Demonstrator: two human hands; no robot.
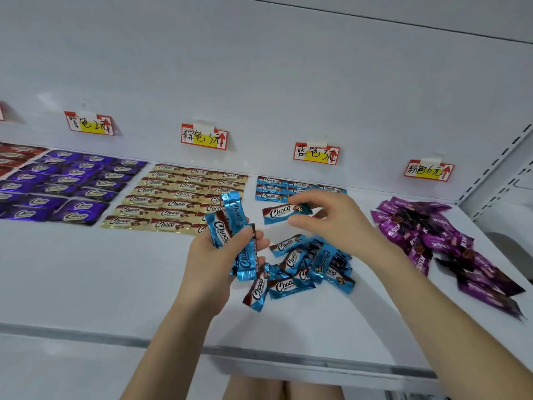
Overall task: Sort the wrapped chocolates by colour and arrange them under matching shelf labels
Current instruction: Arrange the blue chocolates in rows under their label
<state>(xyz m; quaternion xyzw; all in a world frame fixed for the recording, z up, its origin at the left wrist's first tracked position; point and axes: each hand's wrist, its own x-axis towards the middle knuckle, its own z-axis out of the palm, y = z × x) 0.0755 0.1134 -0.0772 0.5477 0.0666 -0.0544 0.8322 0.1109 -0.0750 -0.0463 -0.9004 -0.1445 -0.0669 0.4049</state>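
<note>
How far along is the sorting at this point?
Done: purple rows and gold rows lie neat under their labels. In hand: blue rows are started; the right hand pinches one blue chocolate near them, the left hand grips a blue bunch. Left: the loose blue pile and the jumbled pink pile.

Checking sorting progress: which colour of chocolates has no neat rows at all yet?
The magenta chocolates at far right: only a loose heap. The purple chocolates and gold chocolates lie in rows; blue rows have begun.

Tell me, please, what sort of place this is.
Probably a shop, or a mock-up of one: handwritten price labels, a slotted shelving upright at right, and wrapped chocolates laid in colour-sorted rows.
</note>
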